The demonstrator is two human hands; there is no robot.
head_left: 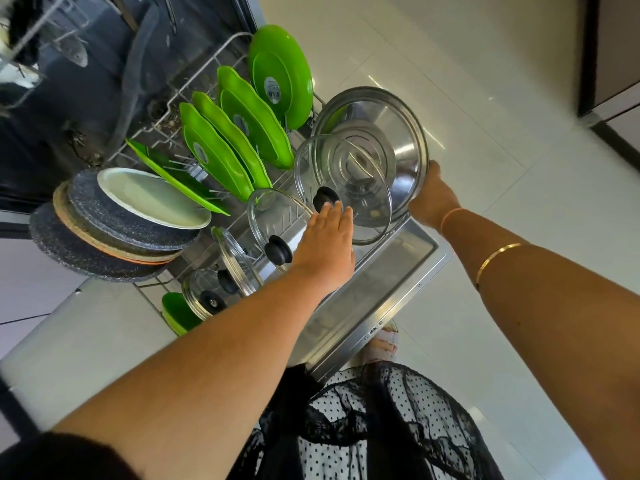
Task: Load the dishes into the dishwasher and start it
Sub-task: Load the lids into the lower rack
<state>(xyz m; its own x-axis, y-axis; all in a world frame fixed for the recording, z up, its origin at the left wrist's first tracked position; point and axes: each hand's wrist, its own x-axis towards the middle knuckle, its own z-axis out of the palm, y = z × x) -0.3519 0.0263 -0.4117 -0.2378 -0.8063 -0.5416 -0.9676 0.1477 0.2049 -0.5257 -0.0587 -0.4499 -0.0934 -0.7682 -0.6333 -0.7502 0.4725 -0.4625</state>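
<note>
Left hand flat, fingers straight at glass lid knob; right hand grips steel bowl rim.

Round stickers on the backs of green plates, print too small to read

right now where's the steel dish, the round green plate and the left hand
steel dish (405,133): head view, shiny inner wall
round green plate (273,60): head view, above its sticker
left hand (325,244): head view, back of hand
</note>
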